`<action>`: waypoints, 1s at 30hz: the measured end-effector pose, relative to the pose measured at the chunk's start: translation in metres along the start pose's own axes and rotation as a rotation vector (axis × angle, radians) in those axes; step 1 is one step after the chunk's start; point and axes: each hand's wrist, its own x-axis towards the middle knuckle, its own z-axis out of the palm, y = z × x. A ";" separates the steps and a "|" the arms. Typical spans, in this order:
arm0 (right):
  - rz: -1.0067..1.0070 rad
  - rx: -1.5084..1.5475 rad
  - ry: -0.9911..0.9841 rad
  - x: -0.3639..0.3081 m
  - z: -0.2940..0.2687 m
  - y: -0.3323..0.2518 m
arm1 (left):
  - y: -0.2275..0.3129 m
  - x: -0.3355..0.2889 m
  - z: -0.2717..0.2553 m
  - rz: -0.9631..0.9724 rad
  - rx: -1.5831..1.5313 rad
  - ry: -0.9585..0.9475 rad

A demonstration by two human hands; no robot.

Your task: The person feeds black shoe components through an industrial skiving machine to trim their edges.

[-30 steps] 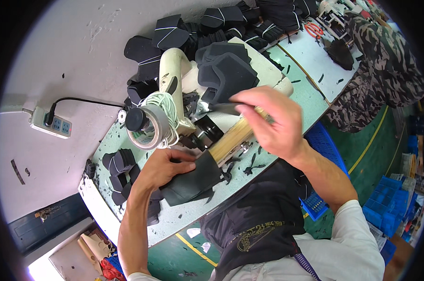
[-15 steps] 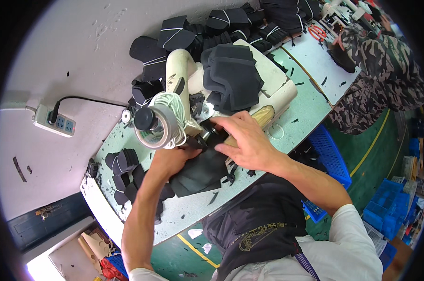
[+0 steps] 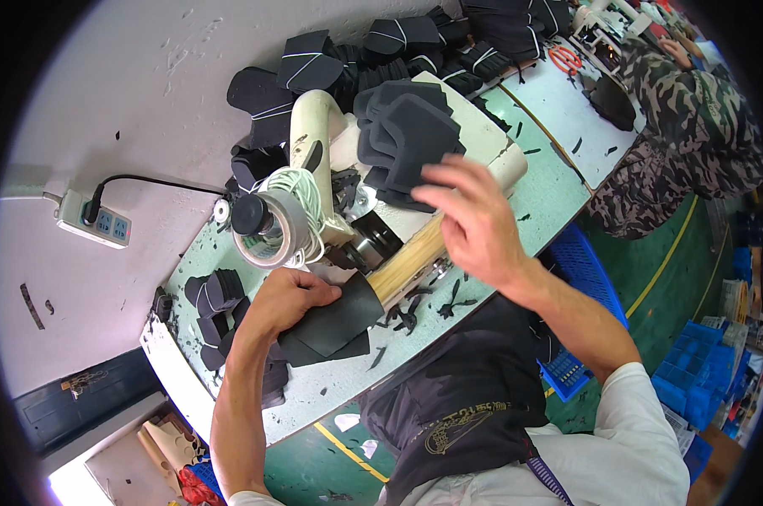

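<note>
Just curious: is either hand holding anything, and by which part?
Left hand grips a flat black fabric piece at its upper-left edge; right hand hovers open, holding nothing.

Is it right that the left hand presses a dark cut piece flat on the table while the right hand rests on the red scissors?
Not quite. In the head view the right hand reaches to the stack of dark pieces on the machine; the red scissors lie untouched far off. The left hand does press the dark cut piece.

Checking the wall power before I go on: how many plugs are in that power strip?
1. A single black plug sits at the upper end of the white power strip on the wall left of the bench; the blue sockets below it look empty.
</note>
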 end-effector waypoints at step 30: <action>0.212 0.424 -0.202 -0.021 0.019 -0.036 | 0.001 -0.004 0.003 -0.031 -0.159 0.019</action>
